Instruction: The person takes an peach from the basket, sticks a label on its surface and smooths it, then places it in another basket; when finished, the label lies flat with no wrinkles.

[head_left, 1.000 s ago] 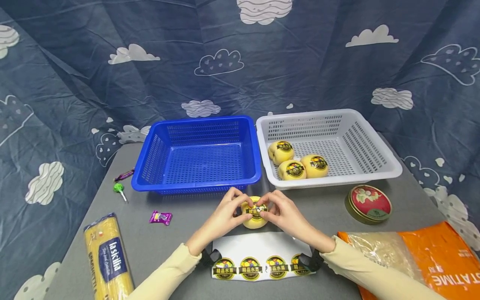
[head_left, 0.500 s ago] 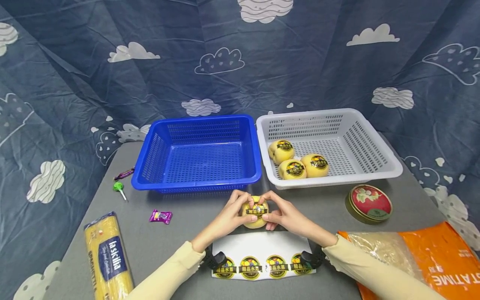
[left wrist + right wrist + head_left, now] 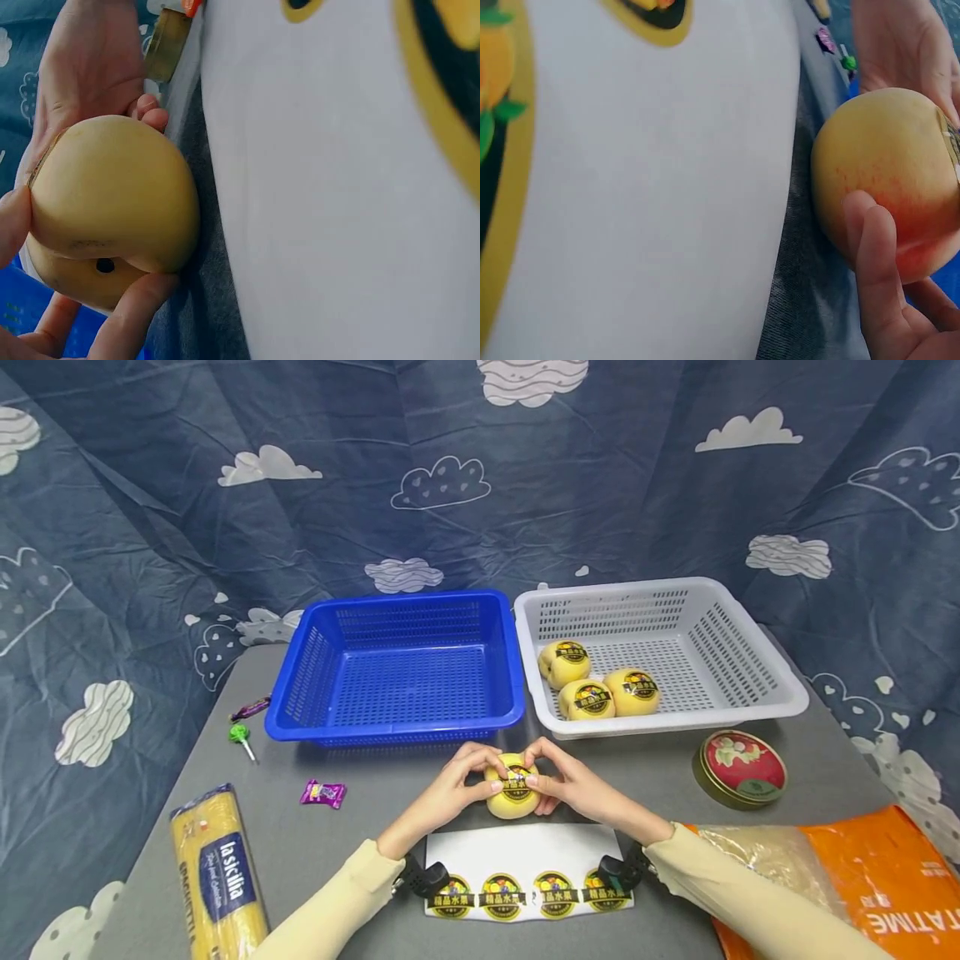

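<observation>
A yellow peach point(image 3: 512, 808) sits between both hands, just behind a white sheet point(image 3: 517, 850) of round fruit stickers. On its upper side is a black and gold round sticker point(image 3: 516, 787). My left hand point(image 3: 456, 787) holds the peach from the left, thumb and index finger at the sticker's edge. From the other side my right hand point(image 3: 564, 783) grips it, thumb on the sticker. The left wrist view shows the bare underside of the peach point(image 3: 120, 195) with a dark spot in its hollow. A red blush marks the peach point(image 3: 885, 165) in the right wrist view.
A blue basket point(image 3: 397, 731) and a white basket point(image 3: 675, 720) with several stickered peaches point(image 3: 588, 700) stand behind. Spaghetti point(image 3: 217, 868), a purple candy point(image 3: 323, 793) and a lollipop point(image 3: 239, 734) lie left; a round tin point(image 3: 742, 767) and an orange bag point(image 3: 870, 868) lie right.
The thumbs have shifted on the sticker, leaving more of it in sight. My right hand's lower fingers have come round the peach's right side. The peach has barely moved.
</observation>
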`<state>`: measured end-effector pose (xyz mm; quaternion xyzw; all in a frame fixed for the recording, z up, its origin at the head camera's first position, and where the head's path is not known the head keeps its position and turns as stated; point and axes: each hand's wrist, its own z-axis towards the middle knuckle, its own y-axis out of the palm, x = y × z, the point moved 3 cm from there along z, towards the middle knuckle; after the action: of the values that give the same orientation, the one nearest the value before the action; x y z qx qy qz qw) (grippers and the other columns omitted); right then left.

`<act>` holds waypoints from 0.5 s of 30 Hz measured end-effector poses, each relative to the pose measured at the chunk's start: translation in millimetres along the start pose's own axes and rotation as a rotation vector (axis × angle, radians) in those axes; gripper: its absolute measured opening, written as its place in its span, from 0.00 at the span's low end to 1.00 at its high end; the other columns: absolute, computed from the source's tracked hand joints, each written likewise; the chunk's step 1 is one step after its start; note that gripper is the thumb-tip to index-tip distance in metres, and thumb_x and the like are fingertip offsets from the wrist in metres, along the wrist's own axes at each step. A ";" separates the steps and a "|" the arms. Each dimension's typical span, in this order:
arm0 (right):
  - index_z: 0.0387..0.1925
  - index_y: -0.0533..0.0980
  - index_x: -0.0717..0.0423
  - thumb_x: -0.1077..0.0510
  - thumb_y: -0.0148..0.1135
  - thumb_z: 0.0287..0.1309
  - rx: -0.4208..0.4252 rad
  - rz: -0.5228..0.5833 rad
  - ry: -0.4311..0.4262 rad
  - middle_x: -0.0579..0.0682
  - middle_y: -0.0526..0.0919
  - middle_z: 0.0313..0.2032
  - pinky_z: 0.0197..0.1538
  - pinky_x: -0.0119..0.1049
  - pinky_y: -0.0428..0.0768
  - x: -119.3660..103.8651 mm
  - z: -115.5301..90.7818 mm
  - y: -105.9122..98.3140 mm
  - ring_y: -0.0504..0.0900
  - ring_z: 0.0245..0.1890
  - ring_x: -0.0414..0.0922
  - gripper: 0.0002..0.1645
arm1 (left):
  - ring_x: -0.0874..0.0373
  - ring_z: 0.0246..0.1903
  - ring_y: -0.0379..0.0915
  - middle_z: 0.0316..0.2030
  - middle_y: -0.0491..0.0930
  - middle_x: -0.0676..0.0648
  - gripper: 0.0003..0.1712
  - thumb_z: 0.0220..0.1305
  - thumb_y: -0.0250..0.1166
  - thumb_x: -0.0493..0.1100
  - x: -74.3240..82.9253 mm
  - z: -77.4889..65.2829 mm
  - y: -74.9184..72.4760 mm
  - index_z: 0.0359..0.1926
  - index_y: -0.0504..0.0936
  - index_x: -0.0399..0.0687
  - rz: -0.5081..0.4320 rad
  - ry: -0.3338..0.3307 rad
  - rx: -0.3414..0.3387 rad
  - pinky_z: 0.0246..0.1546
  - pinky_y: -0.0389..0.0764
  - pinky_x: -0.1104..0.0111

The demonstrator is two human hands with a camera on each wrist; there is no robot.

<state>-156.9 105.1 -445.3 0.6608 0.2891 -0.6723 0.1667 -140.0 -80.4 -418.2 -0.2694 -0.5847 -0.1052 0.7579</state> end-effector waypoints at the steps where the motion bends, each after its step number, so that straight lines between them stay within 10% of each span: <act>1: 0.42 0.60 0.61 0.61 0.51 0.61 -0.007 0.034 0.016 0.61 0.70 0.39 0.25 0.51 0.78 0.2 -0.1 -0.4 0.78 0.22 0.55 0.11 | 0.47 0.51 0.60 0.50 0.64 0.35 0.04 0.57 0.58 0.30 -0.4 0.0 -0.5 0.35 0.74 0.34 -0.010 -0.004 -0.002 0.51 0.62 0.48; 15: 0.40 0.60 0.60 0.57 0.50 0.63 -0.008 0.045 0.110 0.63 0.68 0.44 0.26 0.54 0.77 -4.0 2.1 -4.9 0.79 0.24 0.61 0.12 | 0.51 0.55 0.55 0.52 0.62 0.41 0.15 0.62 0.55 0.35 4.1 -0.6 -0.4 0.50 0.76 0.38 0.030 -0.066 -0.065 0.55 0.57 0.55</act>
<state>-161.3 107.0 -440.7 0.7024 0.2857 -0.6299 0.1682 -138.5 -80.4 -414.3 -0.3061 -0.6014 -0.1038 0.7306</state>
